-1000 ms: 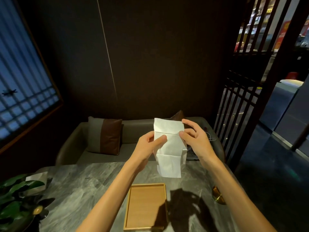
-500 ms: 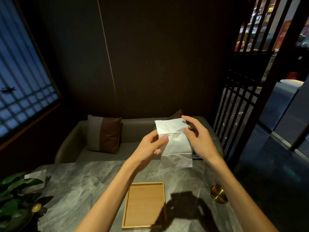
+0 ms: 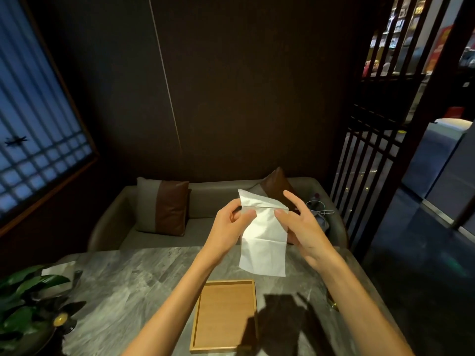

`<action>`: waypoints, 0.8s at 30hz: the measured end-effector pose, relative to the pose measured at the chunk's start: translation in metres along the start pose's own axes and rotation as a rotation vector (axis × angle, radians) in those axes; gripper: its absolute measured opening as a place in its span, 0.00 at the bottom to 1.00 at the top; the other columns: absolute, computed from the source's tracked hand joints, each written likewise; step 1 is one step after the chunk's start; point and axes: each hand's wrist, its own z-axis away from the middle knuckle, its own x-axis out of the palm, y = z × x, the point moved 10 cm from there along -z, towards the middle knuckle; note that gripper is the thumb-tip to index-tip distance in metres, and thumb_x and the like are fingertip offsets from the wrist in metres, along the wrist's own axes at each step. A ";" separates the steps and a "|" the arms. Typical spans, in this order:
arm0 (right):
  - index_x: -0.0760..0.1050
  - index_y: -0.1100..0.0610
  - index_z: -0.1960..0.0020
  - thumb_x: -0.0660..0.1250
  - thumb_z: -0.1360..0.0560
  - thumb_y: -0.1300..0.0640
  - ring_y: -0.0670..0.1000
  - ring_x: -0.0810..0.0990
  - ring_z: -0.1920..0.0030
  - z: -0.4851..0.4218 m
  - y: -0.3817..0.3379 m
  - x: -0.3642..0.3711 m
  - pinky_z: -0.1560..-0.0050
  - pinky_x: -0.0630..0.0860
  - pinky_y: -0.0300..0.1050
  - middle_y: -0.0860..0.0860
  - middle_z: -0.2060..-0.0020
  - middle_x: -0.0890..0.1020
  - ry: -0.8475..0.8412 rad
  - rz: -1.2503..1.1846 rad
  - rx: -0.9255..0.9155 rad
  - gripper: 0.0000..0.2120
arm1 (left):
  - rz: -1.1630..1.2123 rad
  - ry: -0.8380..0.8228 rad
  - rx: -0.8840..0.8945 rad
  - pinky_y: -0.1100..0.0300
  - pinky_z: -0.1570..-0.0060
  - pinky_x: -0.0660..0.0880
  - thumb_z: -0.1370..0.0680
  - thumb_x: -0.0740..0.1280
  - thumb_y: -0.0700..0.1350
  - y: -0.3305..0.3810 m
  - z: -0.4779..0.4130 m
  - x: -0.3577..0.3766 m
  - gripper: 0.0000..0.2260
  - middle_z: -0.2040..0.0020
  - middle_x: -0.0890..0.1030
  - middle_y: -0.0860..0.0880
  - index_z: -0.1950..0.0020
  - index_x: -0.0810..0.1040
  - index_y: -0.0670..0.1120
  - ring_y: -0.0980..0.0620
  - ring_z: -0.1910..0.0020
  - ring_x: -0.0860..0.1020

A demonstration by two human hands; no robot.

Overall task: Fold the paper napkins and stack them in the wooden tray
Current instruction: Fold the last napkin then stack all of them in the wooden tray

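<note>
You hold the white paper napkin (image 3: pixel 264 237) in the air above the far half of the grey marble table (image 3: pixel 123 291), its top strip folded over and the rest hanging down. Your left hand (image 3: pixel 230 224) pinches its 9 o'clock edge at the crease between thumb and curled fingers (image 3: pixel 232 210), while your right hand (image 3: pixel 303 227) pinches the 3 o'clock edge, thumb in front, index finger raised. The shallow rectangular wooden tray (image 3: pixel 226 317) lies flat on the table at 6 o'clock from the napkin.

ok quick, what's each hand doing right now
Left hand: pinches the left edge of the napkin.
Right hand: pinches its right edge, thumb in front, fingers behind.
</note>
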 end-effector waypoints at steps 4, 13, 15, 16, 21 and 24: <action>0.71 0.42 0.31 0.73 0.27 0.44 0.53 0.84 0.40 0.003 0.013 0.018 0.40 0.80 0.59 0.46 0.41 0.84 -0.185 -0.124 0.138 0.26 | 0.027 -0.028 0.021 0.51 0.48 0.83 0.18 0.67 0.47 0.005 0.001 0.001 0.13 0.41 0.83 0.50 0.34 0.76 0.52 0.46 0.44 0.84; 0.72 0.37 0.37 0.74 0.26 0.52 0.48 0.87 0.51 0.003 -0.025 -0.001 0.60 0.84 0.42 0.48 0.45 0.84 0.109 0.108 -0.223 0.21 | 0.064 -0.087 -0.107 0.56 0.51 0.84 0.24 0.74 0.46 -0.010 0.001 0.000 0.24 0.40 0.85 0.53 0.32 0.71 0.59 0.50 0.44 0.85; 0.71 0.38 0.34 0.73 0.25 0.53 0.47 0.87 0.51 0.003 -0.028 -0.006 0.60 0.83 0.40 0.48 0.44 0.83 0.145 0.150 -0.252 0.23 | 0.092 -0.151 -0.140 0.55 0.49 0.83 0.25 0.75 0.44 -0.012 0.002 0.004 0.29 0.40 0.85 0.52 0.29 0.67 0.60 0.49 0.43 0.85; 0.70 0.39 0.33 0.73 0.25 0.53 0.46 0.86 0.51 0.003 -0.029 -0.010 0.61 0.83 0.40 0.48 0.44 0.83 0.159 0.164 -0.264 0.24 | 0.098 -0.179 -0.152 0.55 0.48 0.83 0.25 0.75 0.44 -0.013 0.002 0.006 0.31 0.40 0.85 0.52 0.28 0.65 0.61 0.48 0.42 0.84; 0.68 0.35 0.33 0.71 0.23 0.51 0.40 0.84 0.50 0.000 -0.032 -0.019 0.62 0.80 0.33 0.34 0.53 0.84 0.179 0.232 -0.278 0.23 | -0.009 -0.147 -0.109 0.54 0.49 0.84 0.25 0.74 0.41 -0.009 0.003 0.001 0.32 0.44 0.86 0.49 0.29 0.66 0.64 0.48 0.46 0.86; 0.63 0.39 0.26 0.69 0.22 0.49 0.43 0.83 0.47 0.003 -0.033 -0.022 0.48 0.83 0.43 0.37 0.49 0.84 0.228 0.376 -0.261 0.28 | -0.164 -0.093 -0.031 0.53 0.46 0.83 0.24 0.72 0.39 -0.002 0.002 -0.004 0.28 0.40 0.83 0.49 0.29 0.68 0.60 0.50 0.46 0.85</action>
